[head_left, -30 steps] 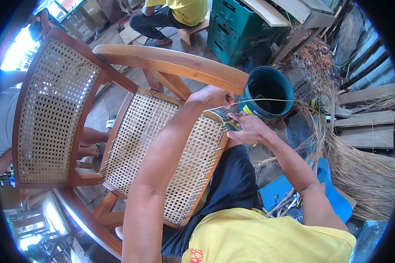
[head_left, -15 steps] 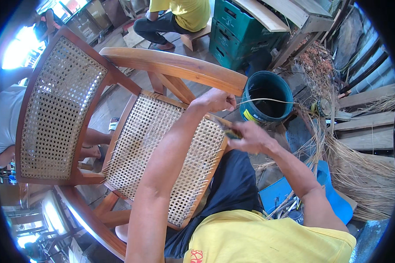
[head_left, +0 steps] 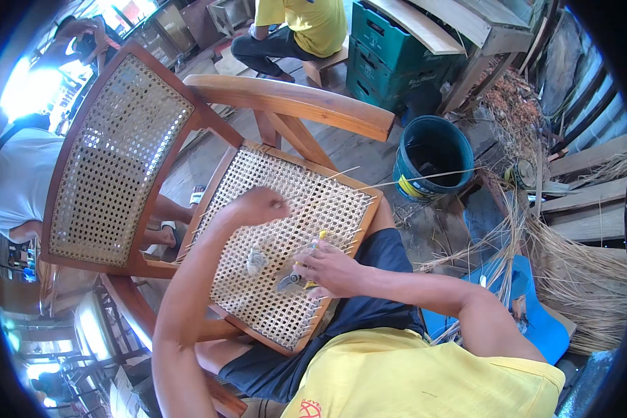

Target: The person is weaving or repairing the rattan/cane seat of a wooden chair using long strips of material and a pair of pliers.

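Observation:
A wooden armchair lies tipped before me, its woven cane seat (head_left: 258, 174) facing up and its cane back (head_left: 122, 150) to the left. My left hand (head_left: 261, 207) is over the seat, slightly blurred, with fingers curled; whatever they may hold is hidden. On the seat's near right part, my right hand (head_left: 325, 268) is closed round a pair of pruning shears (head_left: 290, 282) with yellow handles, blades pointing left. Between the hands a small whitish lump (head_left: 256, 261) rests on the weave. One long cane strand (head_left: 432, 178) runs from the seat's right edge across the bucket.
A dark green bucket (head_left: 403, 157) stands right of the armrest (head_left: 292, 101). Behind are stacked green crates (head_left: 369, 59) and a seated person in yellow (head_left: 306, 28). Loose cane strands (head_left: 571, 279) and a blue sheet (head_left: 536, 306) lie at right. Another person (head_left: 24, 177) is at left.
My left hand has left the strand by the armrest's end and moved left over the seat. My right hand has brought the shears down and left onto the weave.

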Demonstrator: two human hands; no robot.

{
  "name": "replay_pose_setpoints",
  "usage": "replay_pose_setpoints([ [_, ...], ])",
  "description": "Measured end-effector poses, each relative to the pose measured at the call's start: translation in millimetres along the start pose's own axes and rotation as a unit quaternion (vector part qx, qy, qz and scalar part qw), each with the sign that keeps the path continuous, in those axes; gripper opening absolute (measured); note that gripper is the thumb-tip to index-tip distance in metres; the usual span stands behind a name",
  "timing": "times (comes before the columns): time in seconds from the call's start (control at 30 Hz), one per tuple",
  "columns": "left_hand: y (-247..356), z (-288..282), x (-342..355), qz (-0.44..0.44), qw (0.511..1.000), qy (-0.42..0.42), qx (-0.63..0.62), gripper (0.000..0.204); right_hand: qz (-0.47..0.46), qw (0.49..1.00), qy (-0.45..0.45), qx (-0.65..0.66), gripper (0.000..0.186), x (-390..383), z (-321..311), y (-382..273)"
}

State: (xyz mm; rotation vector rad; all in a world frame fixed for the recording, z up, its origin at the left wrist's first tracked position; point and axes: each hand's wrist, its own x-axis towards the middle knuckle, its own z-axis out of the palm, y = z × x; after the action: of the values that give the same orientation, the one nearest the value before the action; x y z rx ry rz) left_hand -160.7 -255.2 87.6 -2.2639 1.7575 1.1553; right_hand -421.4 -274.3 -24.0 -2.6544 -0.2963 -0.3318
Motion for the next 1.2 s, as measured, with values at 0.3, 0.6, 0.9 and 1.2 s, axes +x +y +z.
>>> replay_pose_setpoints([
  [0.3, 14.5, 33.5, -6.8, 0.051, 0.983, 0.009, -0.174, 0.04, 0.341, 0.905, -0.019, 0.252, 0.052, -8.8, -55.2, 40.4],
  [0.6, 86.9, 82.8, 77.6, 0.172, 0.865, 0.147, -0.447, 0.062, 0.363, 0.751, 0.226, 0.504, 0.032, -28.9, -76.1, 74.8],
  [0.9, 74.1, 61.0, 137.1, 0.048, 0.899, 0.374, -0.223, 0.039, 0.389, 0.718, 0.213, 0.537, 0.031, -106.9, -92.7, 98.0],
  [1.2, 52.0, 39.4, 152.4, 0.076, 0.95, 0.173, -0.249, 0.024, 0.425, 0.803, 0.197, 0.369, 0.04, -106.6, -105.1, 146.9],
])
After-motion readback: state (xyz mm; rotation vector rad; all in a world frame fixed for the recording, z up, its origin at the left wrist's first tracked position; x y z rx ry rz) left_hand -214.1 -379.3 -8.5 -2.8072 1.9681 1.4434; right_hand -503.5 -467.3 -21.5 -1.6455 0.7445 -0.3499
